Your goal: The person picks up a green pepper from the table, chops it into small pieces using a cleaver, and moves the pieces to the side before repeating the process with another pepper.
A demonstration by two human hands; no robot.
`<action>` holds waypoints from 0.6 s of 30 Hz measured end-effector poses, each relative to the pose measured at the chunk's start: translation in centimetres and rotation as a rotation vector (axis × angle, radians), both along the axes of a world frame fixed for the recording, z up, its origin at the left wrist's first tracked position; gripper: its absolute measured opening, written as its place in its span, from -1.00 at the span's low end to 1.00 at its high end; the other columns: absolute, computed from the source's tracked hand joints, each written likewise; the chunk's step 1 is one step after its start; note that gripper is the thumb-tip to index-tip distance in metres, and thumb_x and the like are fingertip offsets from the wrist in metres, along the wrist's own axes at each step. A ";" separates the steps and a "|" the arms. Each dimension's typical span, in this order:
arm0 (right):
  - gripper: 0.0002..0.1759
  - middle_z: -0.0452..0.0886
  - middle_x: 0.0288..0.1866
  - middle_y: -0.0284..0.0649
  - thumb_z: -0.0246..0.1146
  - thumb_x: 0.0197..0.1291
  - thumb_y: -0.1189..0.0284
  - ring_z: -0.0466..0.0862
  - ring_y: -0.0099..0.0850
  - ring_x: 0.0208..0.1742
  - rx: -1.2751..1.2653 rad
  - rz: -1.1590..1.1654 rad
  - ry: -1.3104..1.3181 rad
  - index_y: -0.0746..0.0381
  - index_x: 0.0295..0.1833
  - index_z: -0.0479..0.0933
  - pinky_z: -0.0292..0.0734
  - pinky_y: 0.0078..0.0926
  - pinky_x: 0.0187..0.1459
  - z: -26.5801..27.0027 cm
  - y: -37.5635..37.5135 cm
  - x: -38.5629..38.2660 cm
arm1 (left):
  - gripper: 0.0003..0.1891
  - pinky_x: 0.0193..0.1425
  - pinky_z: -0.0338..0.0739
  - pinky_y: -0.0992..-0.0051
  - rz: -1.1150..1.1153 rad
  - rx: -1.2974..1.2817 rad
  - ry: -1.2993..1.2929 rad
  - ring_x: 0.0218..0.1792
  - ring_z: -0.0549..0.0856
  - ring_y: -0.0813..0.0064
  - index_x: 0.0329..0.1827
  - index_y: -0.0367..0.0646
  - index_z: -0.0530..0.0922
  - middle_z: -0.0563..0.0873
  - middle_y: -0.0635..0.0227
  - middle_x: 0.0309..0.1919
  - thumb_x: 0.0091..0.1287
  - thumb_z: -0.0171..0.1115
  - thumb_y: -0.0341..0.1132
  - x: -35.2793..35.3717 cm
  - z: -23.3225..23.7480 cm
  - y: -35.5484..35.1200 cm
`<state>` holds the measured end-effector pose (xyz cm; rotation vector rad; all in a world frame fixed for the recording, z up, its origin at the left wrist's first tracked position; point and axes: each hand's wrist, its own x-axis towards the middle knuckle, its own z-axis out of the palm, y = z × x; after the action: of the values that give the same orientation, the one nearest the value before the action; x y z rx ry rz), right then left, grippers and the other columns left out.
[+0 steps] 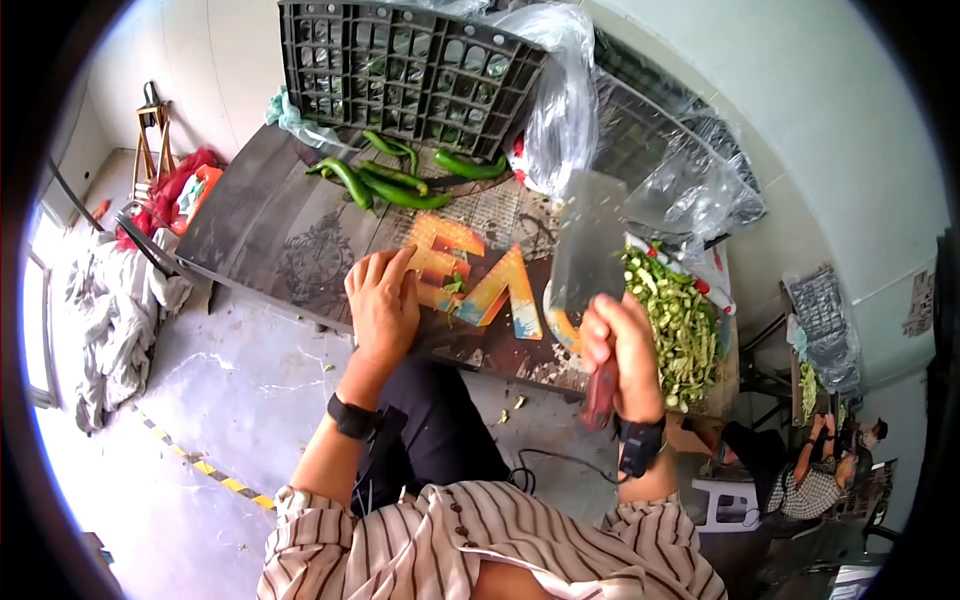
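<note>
In my right hand point(625, 345) is a cleaver point(588, 245), gripped by its dark red handle with the broad blade pointing away from me. Specks of green cling to the blade. My left hand point(383, 305) rests at the near edge of the dark wooden table point(240, 225), fingers slightly bent, beside large orange printed letters point(450, 255). Nothing shows in its fingers. A small green scrap point(455, 284) lies on the letters. Beyond them are several whole green chili peppers point(395, 180). A heap of chopped green peppers point(682, 335) lies right of the cleaver.
A black plastic crate point(410, 75) stands tilted behind the peppers, with clear plastic bags point(565, 90) beside it. At far right another person point(810, 480) sits near a white stool point(727, 505). Crumpled cloth point(130, 310) lies on the floor at left.
</note>
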<state>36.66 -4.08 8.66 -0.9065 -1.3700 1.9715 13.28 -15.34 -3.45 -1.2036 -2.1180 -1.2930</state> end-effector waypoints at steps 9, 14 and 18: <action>-0.86 0.38 -0.50 -0.35 0.12 0.41 0.39 0.44 -0.53 -0.64 -0.193 0.137 -0.077 0.20 -0.08 0.34 0.49 -0.46 -0.63 -7.4 -3.6 1.9 | -0.80 0.19 0.33 0.26 -0.099 -0.052 0.012 -0.05 0.58 0.32 -0.14 -0.02 0.69 0.63 0.43 -0.24 0.17 0.28 -0.42 -0.1 0.1 -0.1; -0.87 0.38 -0.50 -0.36 0.10 0.43 0.40 0.44 -0.56 -0.65 -0.182 0.087 -0.101 0.20 -0.03 0.36 0.48 -0.49 -0.65 -8.0 -4.3 2.7 | -0.75 0.26 0.23 0.13 -0.281 -0.233 0.212 -0.03 0.56 0.37 -0.12 0.09 0.73 0.63 0.49 -0.23 0.12 0.34 -0.37 -0.2 2.6 1.5; -0.87 0.37 -0.50 -0.38 0.10 0.43 0.40 0.42 -0.58 -0.65 -0.167 0.066 -0.086 0.19 -0.02 0.38 0.48 -0.52 -0.66 -7.7 -4.8 3.2 | -0.75 0.32 0.18 0.07 -0.430 -0.457 0.239 0.12 0.51 0.39 -0.17 0.10 0.72 0.62 0.50 -0.15 0.08 0.33 -0.41 -0.6 3.3 2.4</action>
<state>39.84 -8.85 0.94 -1.0456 -1.3120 2.1445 12.72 -12.97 -0.10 -1.9810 -2.1055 -0.7663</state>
